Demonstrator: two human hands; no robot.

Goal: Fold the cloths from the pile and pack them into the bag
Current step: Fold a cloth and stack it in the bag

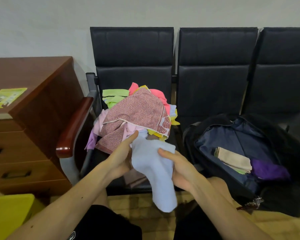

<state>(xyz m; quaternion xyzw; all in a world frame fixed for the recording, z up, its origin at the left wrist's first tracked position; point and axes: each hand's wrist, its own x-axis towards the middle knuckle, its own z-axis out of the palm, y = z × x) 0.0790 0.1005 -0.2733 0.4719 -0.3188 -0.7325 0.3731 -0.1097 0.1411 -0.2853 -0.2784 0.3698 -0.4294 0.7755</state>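
A pale blue cloth (157, 172) hangs in front of me, its lower end drooping toward the floor. My left hand (119, 157) grips its left edge and my right hand (179, 168) pinches its right side with the thumb on top. Just behind lies the pile of cloths (137, 111) on the left seat, topped by a reddish patterned cloth, with pink, green, yellow and lilac pieces under it. On the middle seat an open dark bag (235, 135) holds a folded beige cloth (234, 159) and a purple cloth (268, 170).
A row of black padded chairs (215, 66) stands against the wall. The left seat has a dark red armrest (73, 127). A brown wooden drawer cabinet (24, 135) stands at left with a green leaflet (6, 97) on top. A yellow object (9, 215) sits at bottom left.
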